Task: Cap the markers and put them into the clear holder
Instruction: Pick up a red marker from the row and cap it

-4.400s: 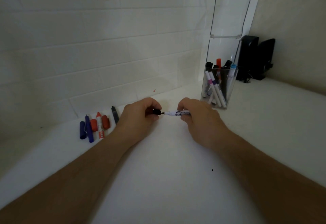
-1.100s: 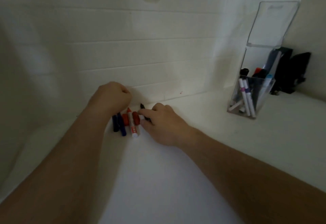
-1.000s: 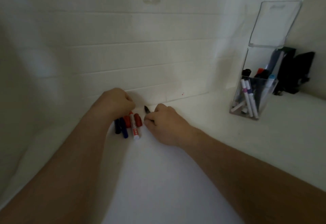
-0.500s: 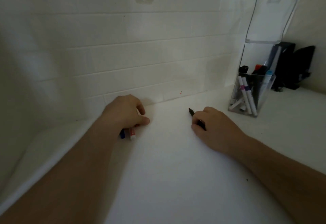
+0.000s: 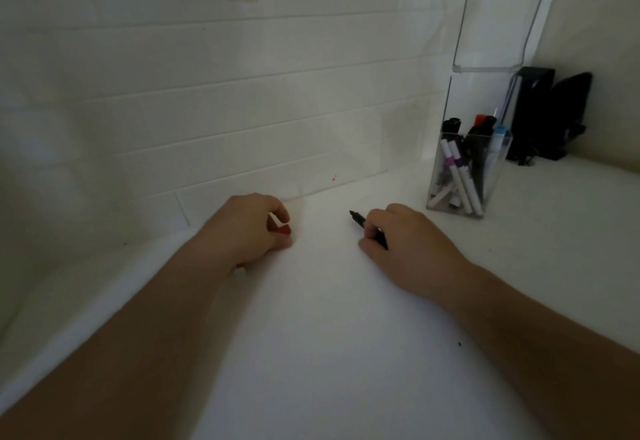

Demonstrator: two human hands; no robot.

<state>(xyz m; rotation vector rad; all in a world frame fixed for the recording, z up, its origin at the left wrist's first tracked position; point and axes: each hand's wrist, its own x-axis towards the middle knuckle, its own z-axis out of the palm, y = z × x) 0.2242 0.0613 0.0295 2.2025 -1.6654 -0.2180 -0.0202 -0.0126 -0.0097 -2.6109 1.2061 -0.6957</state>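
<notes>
My right hand [image 5: 408, 249] grips a thin black marker [image 5: 360, 222] whose tip points up and left, over the white counter [image 5: 311, 335]. My left hand [image 5: 249, 228] is curled round a red-and-white marker with a red cap [image 5: 282, 230]; its other end [image 5: 239, 268] shows below the wrist. The clear holder [image 5: 467, 176] stands at the back right, with several capped markers upright inside. The blue marker and the other loose caps are hidden behind my left hand.
A white tiled wall [image 5: 207, 110] runs behind the counter. Black objects [image 5: 547, 117] stand in the corner right of the holder. A tall clear back panel [image 5: 498, 20] rises above the holder.
My right hand has lifted the black marker from the pile and carried it right. My left hand has closed over the red marker and cap. The view has shifted slightly.
</notes>
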